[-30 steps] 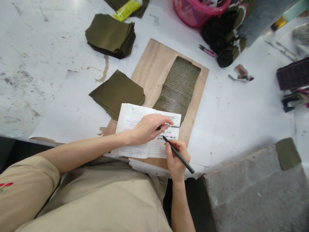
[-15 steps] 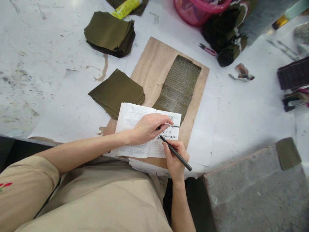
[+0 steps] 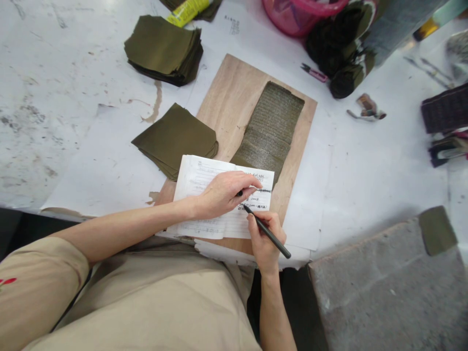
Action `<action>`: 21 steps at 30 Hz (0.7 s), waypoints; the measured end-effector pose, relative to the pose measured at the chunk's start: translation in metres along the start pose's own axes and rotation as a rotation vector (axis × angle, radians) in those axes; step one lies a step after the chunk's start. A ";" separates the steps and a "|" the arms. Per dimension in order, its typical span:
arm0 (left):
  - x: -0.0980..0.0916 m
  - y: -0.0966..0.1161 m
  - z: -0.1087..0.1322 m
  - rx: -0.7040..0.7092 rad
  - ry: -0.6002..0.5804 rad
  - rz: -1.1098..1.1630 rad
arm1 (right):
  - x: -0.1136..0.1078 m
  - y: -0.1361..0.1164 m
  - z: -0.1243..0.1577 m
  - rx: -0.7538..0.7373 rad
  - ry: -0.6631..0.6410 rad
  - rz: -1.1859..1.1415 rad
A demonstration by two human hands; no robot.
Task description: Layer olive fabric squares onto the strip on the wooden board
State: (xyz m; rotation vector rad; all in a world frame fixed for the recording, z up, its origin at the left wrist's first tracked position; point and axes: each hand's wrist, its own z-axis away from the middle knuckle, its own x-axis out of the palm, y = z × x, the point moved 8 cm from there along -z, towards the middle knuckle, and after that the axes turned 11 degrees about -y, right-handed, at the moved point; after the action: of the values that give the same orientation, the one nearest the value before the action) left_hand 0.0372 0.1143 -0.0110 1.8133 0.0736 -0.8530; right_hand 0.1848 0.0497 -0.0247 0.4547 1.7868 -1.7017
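Note:
An open lined notebook (image 3: pixel 204 200) lies on a wooden board (image 3: pixel 230 105) at the table's near edge. My left hand (image 3: pixel 223 194) rests on the notebook's page and pinches a small black object, perhaps a pen cap. My right hand (image 3: pixel 265 239) grips a black pen (image 3: pixel 266 231) with its tip on the handwritten lines of the right page. A strip of olive ribbed fabric (image 3: pixel 270 131) lies on the board just beyond the notebook.
Two stacks of olive fabric squares (image 3: pixel 175 139) (image 3: pixel 163 48) lie to the left. A yellow tube (image 3: pixel 188 10), a pink basket (image 3: pixel 296 14), dark cloth (image 3: pixel 340 48), pink snips (image 3: pixel 313 73) and dark items (image 3: pixel 444 114) sit farther back. A grey block (image 3: pixel 387 287) stands at the right front.
The pen tip shifted slightly left along the written line, then a little back. My left hand stays put on the page.

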 end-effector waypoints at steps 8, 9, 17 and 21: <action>0.002 -0.002 0.000 -0.001 -0.010 0.010 | -0.004 0.003 0.002 0.023 0.067 -0.005; 0.002 -0.002 0.000 0.000 -0.011 0.011 | -0.004 0.003 0.002 0.021 0.067 -0.003; 0.001 -0.001 0.000 0.009 -0.007 0.012 | -0.004 0.004 0.002 0.024 0.071 0.019; 0.002 -0.002 0.000 0.008 -0.008 0.011 | -0.004 0.003 0.002 0.015 0.068 0.020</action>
State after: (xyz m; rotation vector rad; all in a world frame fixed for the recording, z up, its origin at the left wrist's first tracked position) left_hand 0.0380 0.1143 -0.0139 1.8164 0.0551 -0.8537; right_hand 0.1900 0.0485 -0.0245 0.5412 1.8124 -1.7058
